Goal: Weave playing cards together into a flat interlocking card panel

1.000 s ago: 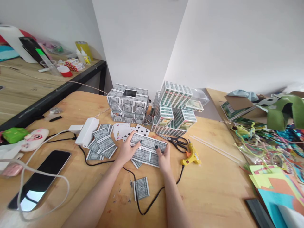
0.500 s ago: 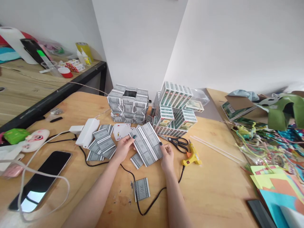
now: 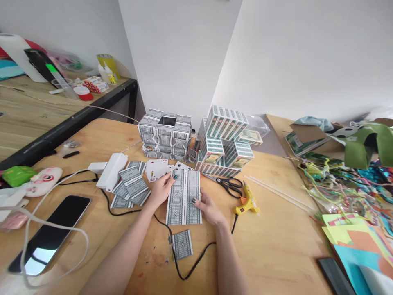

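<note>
Centrally, one panel of grey-backed playing cards [image 3: 177, 200] sits between left hand [image 3: 161, 190], grip pinching its upper left corner, and right hand [image 3: 211, 208], grip holding its right edge, with one yellow glue gun [image 3: 248, 201] right of the latter.

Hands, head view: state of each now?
Left: hand closed on the card panel's left edge.
Right: hand closed on its right edge.
</note>
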{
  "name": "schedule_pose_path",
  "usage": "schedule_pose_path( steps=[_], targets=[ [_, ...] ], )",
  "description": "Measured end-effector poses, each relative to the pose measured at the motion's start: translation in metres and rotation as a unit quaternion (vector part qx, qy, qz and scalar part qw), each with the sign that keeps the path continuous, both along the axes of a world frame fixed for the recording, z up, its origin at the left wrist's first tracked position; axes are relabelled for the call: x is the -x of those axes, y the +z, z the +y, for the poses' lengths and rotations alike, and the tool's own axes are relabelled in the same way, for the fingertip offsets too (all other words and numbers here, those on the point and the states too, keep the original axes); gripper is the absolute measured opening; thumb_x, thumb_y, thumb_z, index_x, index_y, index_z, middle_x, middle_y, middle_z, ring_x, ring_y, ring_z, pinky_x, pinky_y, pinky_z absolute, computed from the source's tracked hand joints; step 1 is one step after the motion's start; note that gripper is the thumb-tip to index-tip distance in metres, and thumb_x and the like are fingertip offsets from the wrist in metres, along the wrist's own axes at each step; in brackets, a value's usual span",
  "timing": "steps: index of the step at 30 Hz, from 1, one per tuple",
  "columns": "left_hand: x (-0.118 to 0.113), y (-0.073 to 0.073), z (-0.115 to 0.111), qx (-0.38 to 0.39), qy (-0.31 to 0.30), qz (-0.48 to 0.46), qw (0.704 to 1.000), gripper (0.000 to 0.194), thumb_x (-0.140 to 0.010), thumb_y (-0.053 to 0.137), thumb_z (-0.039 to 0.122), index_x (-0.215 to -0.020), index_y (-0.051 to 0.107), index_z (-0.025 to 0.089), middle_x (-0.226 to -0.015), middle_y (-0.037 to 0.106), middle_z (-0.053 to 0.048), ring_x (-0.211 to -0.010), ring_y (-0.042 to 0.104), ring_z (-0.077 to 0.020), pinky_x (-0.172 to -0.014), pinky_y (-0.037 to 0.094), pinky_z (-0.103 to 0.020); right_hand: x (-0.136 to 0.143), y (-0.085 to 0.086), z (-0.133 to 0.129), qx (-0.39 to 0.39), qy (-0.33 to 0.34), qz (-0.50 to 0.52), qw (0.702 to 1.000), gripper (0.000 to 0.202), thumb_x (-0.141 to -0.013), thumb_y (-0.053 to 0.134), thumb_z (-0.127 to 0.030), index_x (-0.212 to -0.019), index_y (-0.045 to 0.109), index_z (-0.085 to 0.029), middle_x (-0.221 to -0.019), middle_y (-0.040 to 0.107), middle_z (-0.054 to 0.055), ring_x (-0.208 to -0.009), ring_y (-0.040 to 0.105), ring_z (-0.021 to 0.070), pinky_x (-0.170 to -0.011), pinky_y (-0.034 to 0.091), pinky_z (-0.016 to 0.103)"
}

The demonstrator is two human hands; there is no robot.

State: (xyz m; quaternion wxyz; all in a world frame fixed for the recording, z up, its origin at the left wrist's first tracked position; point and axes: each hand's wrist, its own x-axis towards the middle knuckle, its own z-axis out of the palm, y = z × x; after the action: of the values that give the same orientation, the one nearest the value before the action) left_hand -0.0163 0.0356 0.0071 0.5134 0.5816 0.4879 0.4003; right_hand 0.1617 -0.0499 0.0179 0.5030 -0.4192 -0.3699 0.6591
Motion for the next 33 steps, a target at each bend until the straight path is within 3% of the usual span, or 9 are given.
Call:
schedule_pose_path(
  steps=[3, 6, 9, 12, 14, 18, 25, 33],
  targets=[
    [-0.003, 0.005, -0.007, -0.024, -0.020, 0.048, 0.998, 0.039, -0.082, 0.046, 0.040, -0.113, 0.059, 0.018, -0.099, 0.066, -0.005, -0.097, 0.056, -0.0235, -0.087, 0.040, -0.032, 0.008, -0.012, 0.002, -0.001, -0.089, -0.041, 0.995, 0.037, -0.075, 0.060, -0.044, -0.104, 0.057, -0.021, -0.099, 0.066, 0.005, -0.091, 0.061, 0.0222, -0.081, 0.049, 0.038],
    [-0.007, 0.013, -0.015, -0.028, -0.065, 0.121, 0.990, 0.042, -0.085, 0.041, 0.039, -0.120, 0.052, 0.019, -0.080, 0.064, -0.002, -0.080, 0.058, -0.0207, -0.075, 0.043, -0.030, 0.014, -0.020, 0.004, -0.001, -0.190, -0.088, 0.978, 0.037, -0.076, 0.059, -0.044, -0.106, 0.054, -0.022, -0.102, 0.065, 0.004, -0.096, 0.059, 0.0206, -0.086, 0.046, 0.036],
    [-0.010, 0.020, -0.018, -0.032, -0.071, 0.165, 0.983, 0.041, -0.086, 0.037, 0.036, -0.120, 0.049, 0.017, -0.077, 0.062, -0.001, -0.073, 0.056, -0.0185, -0.070, 0.043, -0.028, 0.015, -0.021, 0.006, -0.001, -0.239, -0.139, 0.961, 0.038, -0.078, 0.055, -0.046, -0.108, 0.050, -0.023, -0.106, 0.062, 0.002, -0.098, 0.056, 0.0184, -0.087, 0.043, 0.032],
    [-0.011, 0.023, -0.018, -0.041, -0.075, 0.169, 0.982, 0.030, -0.086, 0.035, 0.032, -0.107, 0.051, 0.019, -0.078, 0.059, 0.000, -0.072, 0.055, -0.0171, -0.070, 0.041, -0.027, 0.015, -0.021, 0.009, -0.012, -0.232, -0.186, 0.955, 0.033, -0.080, 0.050, -0.048, -0.100, 0.055, -0.022, -0.101, 0.063, 0.003, -0.094, 0.056, 0.0190, -0.086, 0.042, 0.031],
    [-0.012, 0.022, -0.018, -0.041, -0.065, 0.183, 0.980, 0.020, -0.086, 0.035, 0.031, -0.091, 0.051, 0.020, -0.068, 0.053, 0.002, -0.065, 0.052, -0.0158, -0.064, 0.040, -0.026, 0.016, -0.020, 0.010, -0.002, -0.221, -0.193, 0.956, 0.033, -0.080, 0.049, -0.048, -0.095, 0.057, -0.020, -0.096, 0.064, 0.004, -0.091, 0.057, 0.0204, -0.082, 0.043, 0.031],
    [-0.015, 0.020, -0.019, -0.038, -0.031, 0.210, 0.977, 0.018, -0.085, 0.036, 0.033, -0.071, 0.039, 0.022, -0.055, 0.039, 0.006, -0.054, 0.045, -0.0141, -0.056, 0.034, -0.024, 0.018, -0.017, 0.011, 0.004, -0.206, -0.204, 0.957, 0.038, -0.080, 0.047, -0.051, -0.091, 0.059, -0.018, -0.087, 0.066, 0.004, -0.085, 0.058, 0.0214, -0.074, 0.045, 0.029],
    [-0.016, 0.016, -0.020, -0.049, -0.046, 0.197, 0.978, 0.018, -0.086, 0.035, 0.032, -0.071, 0.033, 0.023, -0.060, 0.041, 0.005, -0.057, 0.046, -0.0151, -0.057, 0.035, -0.026, 0.020, -0.011, 0.010, 0.000, -0.192, -0.231, 0.954, 0.040, -0.082, 0.043, -0.054, -0.087, 0.058, -0.017, -0.077, 0.065, 0.003, -0.074, 0.059, 0.0191, -0.066, 0.045, 0.027],
    [-0.015, 0.011, -0.020, -0.048, -0.055, 0.192, 0.979, 0.016, -0.086, 0.035, 0.031, -0.073, 0.033, 0.023, -0.061, 0.041, 0.005, -0.057, 0.046, -0.0146, -0.055, 0.034, -0.025, 0.023, -0.013, 0.008, -0.003, -0.200, -0.262, 0.944, 0.041, -0.084, 0.040, -0.053, -0.087, 0.059, -0.017, -0.072, 0.063, 0.002, -0.075, 0.058, 0.0193, -0.066, 0.044, 0.027]
  ],
)
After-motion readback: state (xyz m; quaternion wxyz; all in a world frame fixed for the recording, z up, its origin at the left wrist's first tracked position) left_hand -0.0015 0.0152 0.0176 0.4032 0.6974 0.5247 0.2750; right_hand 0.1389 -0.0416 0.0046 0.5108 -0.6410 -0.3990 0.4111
